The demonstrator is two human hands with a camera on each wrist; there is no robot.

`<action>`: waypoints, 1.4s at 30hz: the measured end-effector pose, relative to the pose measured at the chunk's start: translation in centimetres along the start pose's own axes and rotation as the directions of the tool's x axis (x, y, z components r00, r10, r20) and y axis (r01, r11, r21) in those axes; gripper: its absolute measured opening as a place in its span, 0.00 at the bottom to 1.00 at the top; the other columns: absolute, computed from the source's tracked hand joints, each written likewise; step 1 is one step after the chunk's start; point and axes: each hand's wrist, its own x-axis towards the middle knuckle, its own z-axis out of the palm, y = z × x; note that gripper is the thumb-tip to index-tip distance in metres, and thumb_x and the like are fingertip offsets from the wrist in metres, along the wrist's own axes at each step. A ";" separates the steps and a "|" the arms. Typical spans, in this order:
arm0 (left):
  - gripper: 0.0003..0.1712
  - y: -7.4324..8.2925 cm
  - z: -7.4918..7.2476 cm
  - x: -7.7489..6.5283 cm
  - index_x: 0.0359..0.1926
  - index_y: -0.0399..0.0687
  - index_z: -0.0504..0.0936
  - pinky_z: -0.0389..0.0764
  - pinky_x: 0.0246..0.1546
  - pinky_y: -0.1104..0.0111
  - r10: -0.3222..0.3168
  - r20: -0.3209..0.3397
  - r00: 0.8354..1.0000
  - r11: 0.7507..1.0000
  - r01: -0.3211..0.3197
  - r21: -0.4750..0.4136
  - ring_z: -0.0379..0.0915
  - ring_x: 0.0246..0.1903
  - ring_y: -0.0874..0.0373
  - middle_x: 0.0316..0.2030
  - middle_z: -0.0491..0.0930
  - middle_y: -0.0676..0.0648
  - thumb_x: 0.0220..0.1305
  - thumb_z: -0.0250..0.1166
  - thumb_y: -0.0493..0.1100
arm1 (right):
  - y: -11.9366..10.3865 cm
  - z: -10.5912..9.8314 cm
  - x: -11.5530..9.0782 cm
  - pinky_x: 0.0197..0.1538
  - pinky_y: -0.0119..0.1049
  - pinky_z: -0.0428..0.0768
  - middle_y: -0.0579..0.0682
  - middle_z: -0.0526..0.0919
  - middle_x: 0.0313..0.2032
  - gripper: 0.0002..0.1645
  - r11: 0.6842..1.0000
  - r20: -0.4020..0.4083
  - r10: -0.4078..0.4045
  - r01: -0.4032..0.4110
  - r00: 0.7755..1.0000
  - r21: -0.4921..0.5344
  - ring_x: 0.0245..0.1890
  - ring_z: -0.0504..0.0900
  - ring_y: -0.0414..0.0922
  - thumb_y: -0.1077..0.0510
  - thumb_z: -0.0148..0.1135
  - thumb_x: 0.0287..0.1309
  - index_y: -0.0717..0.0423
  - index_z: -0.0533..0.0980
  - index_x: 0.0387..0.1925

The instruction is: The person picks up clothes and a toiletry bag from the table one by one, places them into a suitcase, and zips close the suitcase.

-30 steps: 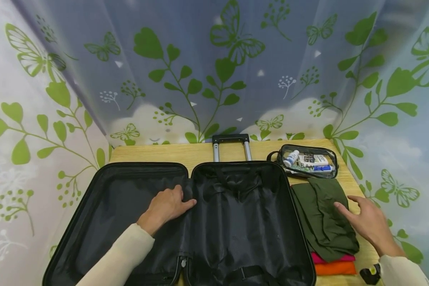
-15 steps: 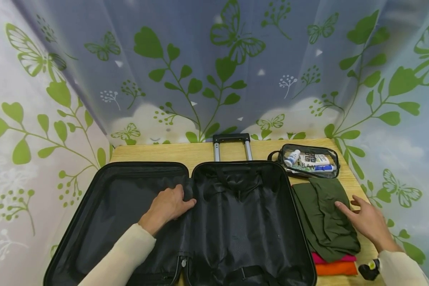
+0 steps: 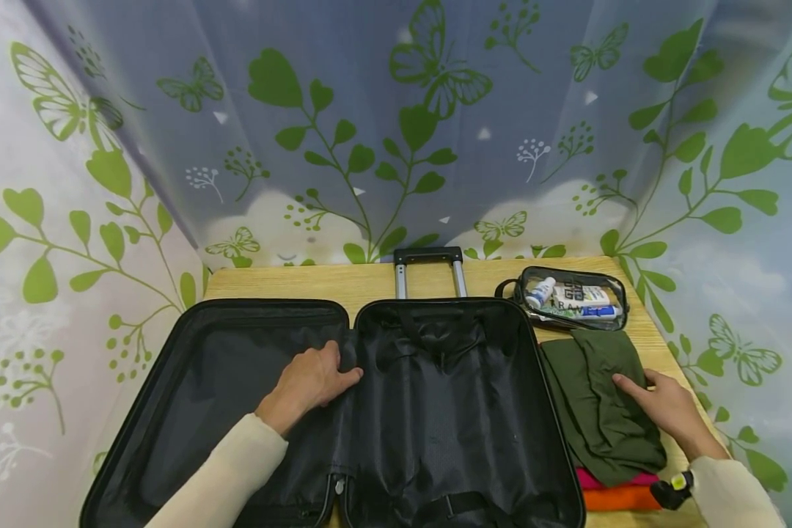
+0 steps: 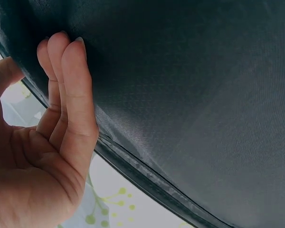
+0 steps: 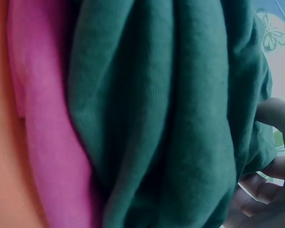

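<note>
An open black suitcase (image 3: 435, 411) lies on the table with both halves spread. My left hand (image 3: 306, 385) lies at the inner edge of the left half, and in the left wrist view its fingers (image 4: 76, 90) extend along the lining (image 4: 190, 104) while the thumb is across the rim. To the right of the suitcase, a folded dark green garment (image 3: 600, 411) tops a stack of clothes. My right hand (image 3: 673, 411) holds its right edge, thumb on top. In the right wrist view the other fingers (image 5: 266, 187) curl at the underside of the green cloth.
Beneath the green garment are a pink garment (image 3: 587, 479) and an orange one (image 3: 623, 499). A clear toiletry bag (image 3: 570, 297) with bottles stands behind the stack. The raised trolley handle (image 3: 429, 254) sticks out at the back. Printed curtains (image 3: 343, 110) enclose the wooden table (image 3: 290, 279).
My right hand has moved left, from beside the stack onto the green garment's edge, and its thumb now touches the cloth. The left hand has stayed in place.
</note>
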 end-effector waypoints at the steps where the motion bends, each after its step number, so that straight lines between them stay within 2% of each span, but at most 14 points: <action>1: 0.27 0.1 -0.1 -0.1 0.47 0.42 0.79 0.76 0.28 0.60 0.002 -0.003 1.000 1.000 -0.002 0.002 0.78 0.23 0.52 0.27 0.80 0.45 0.74 0.68 0.63 | -0.2 0.0 -0.1 0.37 0.43 0.84 0.74 0.85 0.50 0.48 1.000 -0.003 0.005 -0.005 1.000 0.007 0.39 0.88 0.51 0.29 0.50 0.81 0.75 0.76 0.60; 4: 0.27 0.2 -0.2 -0.4 0.47 0.42 0.79 0.76 0.28 0.60 0.005 -0.008 1.000 1.000 -0.005 0.009 0.78 0.23 0.52 0.28 0.80 0.45 0.74 0.67 0.64 | -0.4 0.0 -0.2 0.38 0.43 0.85 0.74 0.85 0.52 0.48 0.999 -0.015 0.010 -0.009 1.000 0.034 0.40 0.88 0.51 0.30 0.51 0.81 0.75 0.75 0.62; 7: 0.28 0.2 -0.2 -0.4 0.47 0.43 0.79 0.76 0.28 0.60 0.011 -0.014 1.000 1.000 -0.011 0.011 0.78 0.24 0.52 0.28 0.80 0.46 0.74 0.68 0.64 | -0.6 0.2 -0.4 0.35 0.41 0.82 0.65 0.86 0.38 0.41 1.000 -0.050 -0.002 0.004 0.999 0.031 0.34 0.85 0.47 0.31 0.53 0.81 0.70 0.78 0.49; 10: 0.28 0.1 -0.1 -0.3 0.47 0.43 0.79 0.77 0.29 0.59 0.014 -0.017 1.000 1.000 -0.014 0.010 0.78 0.25 0.51 0.29 0.80 0.45 0.73 0.68 0.64 | -0.8 0.5 -0.7 0.31 0.39 0.75 0.52 0.77 0.25 0.34 1.000 -0.105 -0.029 0.029 0.994 -0.005 0.27 0.78 0.45 0.34 0.55 0.81 0.62 0.73 0.35; 12: 0.27 0.1 -0.1 -0.2 0.46 0.42 0.79 0.79 0.30 0.58 0.016 -0.013 1.000 1.000 -0.016 0.010 0.79 0.26 0.50 0.30 0.81 0.44 0.73 0.68 0.63 | -1.0 0.5 -0.8 0.30 0.39 0.75 0.53 0.76 0.24 0.33 0.998 -0.147 -0.055 0.051 0.988 -0.030 0.26 0.78 0.45 0.36 0.56 0.81 0.63 0.74 0.34; 15: 0.29 -0.8 0.7 0.8 0.44 0.44 0.79 0.78 0.29 0.58 0.026 -0.015 1.000 1.000 -0.025 0.009 0.78 0.26 0.50 0.29 0.80 0.45 0.72 0.68 0.67 | -1.1 0.1 -0.9 0.31 0.42 0.79 0.62 0.84 0.31 0.35 0.997 -0.169 -0.068 0.063 0.983 -0.038 0.29 0.82 0.47 0.37 0.57 0.81 0.70 0.78 0.44; 17: 0.31 -1.4 1.2 1.5 0.44 0.45 0.79 0.78 0.28 0.59 0.026 -0.013 1.000 1.000 -0.026 0.004 0.78 0.25 0.51 0.28 0.80 0.46 0.71 0.68 0.69 | -1.2 -0.2 -0.9 0.37 0.48 0.85 0.72 0.86 0.45 0.40 0.998 -0.140 -0.055 0.054 0.989 -0.015 0.37 0.87 0.57 0.36 0.55 0.82 0.74 0.76 0.58; 20: 0.33 -2.3 2.2 2.5 0.45 0.46 0.79 0.77 0.28 0.58 0.028 -0.012 1.000 1.000 -0.028 0.005 0.77 0.25 0.51 0.28 0.80 0.46 0.70 0.67 0.72 | -1.1 -0.6 -0.7 0.48 0.55 0.87 0.80 0.78 0.62 0.49 0.997 -0.044 -0.012 0.015 0.999 0.079 0.52 0.85 0.68 0.33 0.51 0.82 0.77 0.65 0.72; 22: 0.33 -2.9 2.8 3.2 0.46 0.47 0.79 0.77 0.27 0.57 0.031 -0.014 0.999 0.999 -0.031 0.006 0.77 0.25 0.51 0.28 0.80 0.46 0.70 0.67 0.72 | -1.0 -0.7 -0.6 0.55 0.58 0.87 0.81 0.68 0.71 0.54 0.986 0.032 0.010 -0.015 0.999 0.166 0.60 0.82 0.70 0.31 0.49 0.83 0.77 0.55 0.79; 25: 0.35 -3.7 3.7 4.0 0.46 0.47 0.79 0.77 0.26 0.56 0.036 -0.012 0.999 0.999 -0.036 0.012 0.77 0.24 0.51 0.29 0.80 0.46 0.70 0.66 0.74 | -0.8 -0.8 -0.4 0.58 0.55 0.87 0.81 0.62 0.75 0.58 0.965 0.104 0.024 -0.051 0.994 0.258 0.64 0.80 0.68 0.31 0.50 0.82 0.76 0.47 0.82; 33: 0.31 -1.9 1.8 2.0 0.45 0.45 0.79 0.78 0.29 0.57 0.014 0.006 1.000 1.000 -0.014 0.014 0.78 0.26 0.50 0.30 0.81 0.45 0.71 0.67 0.69 | -1.2 -1.1 -0.5 0.61 0.59 0.85 0.82 0.56 0.78 0.61 0.963 0.152 0.008 -0.049 0.988 0.264 0.71 0.71 0.75 0.33 0.51 0.83 0.76 0.39 0.83; 37: 0.32 -1.8 1.8 1.8 0.45 0.43 0.79 0.78 0.28 0.57 0.041 -0.016 0.999 0.999 -0.041 0.016 0.78 0.26 0.49 0.30 0.80 0.43 0.73 0.65 0.70 | -1.3 -1.3 -0.8 0.58 0.56 0.87 0.82 0.59 0.76 0.59 0.969 0.133 -0.012 -0.022 0.991 0.247 0.65 0.80 0.69 0.34 0.53 0.83 0.76 0.41 0.84; 40: 0.32 -2.1 2.1 2.1 0.46 0.43 0.79 0.76 0.27 0.58 0.049 -0.023 0.999 0.999 -0.049 0.005 0.77 0.25 0.49 0.29 0.80 0.43 0.73 0.64 0.70 | -1.2 -1.4 -1.1 0.54 0.52 0.89 0.82 0.62 0.75 0.58 0.964 0.106 -0.024 -0.005 0.994 0.265 0.54 0.88 0.51 0.36 0.55 0.83 0.74 0.42 0.84; 42: 0.28 -1.2 1.2 1.5 0.46 0.43 0.79 0.77 0.27 0.58 0.019 0.001 1.000 1.000 -0.019 -0.012 0.78 0.24 0.49 0.29 0.80 0.44 0.73 0.67 0.65 | -1.2 -1.4 -1.3 0.51 0.49 0.89 0.82 0.65 0.74 0.56 0.955 0.092 -0.032 0.003 0.995 0.295 0.49 0.86 0.40 0.37 0.56 0.83 0.72 0.44 0.84</action>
